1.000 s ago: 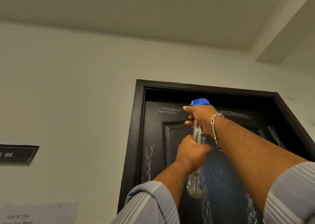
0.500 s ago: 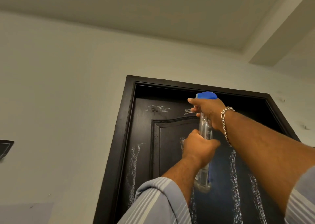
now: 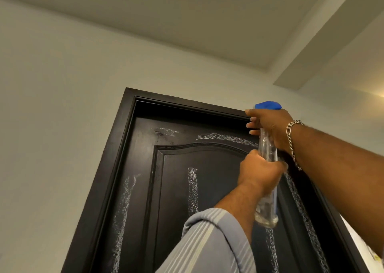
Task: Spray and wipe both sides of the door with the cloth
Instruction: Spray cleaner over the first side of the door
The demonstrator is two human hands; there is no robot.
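Head view: right hand (image 3: 270, 127) grips the blue trigger of the spray bottle (image 3: 267, 181), left hand (image 3: 259, 172) clasps its body, near the top right corner of the dark door (image 3: 172, 189). Streaks could drip before wiping; no cloth shows

Door (image 3: 176, 189) is near-black with white foamy streaks, bottle (image 3: 267, 208) is clear with a blue top, sleeve (image 3: 205, 241) is grey-blue with pale stripes, bracelet (image 3: 291, 139) is silver.
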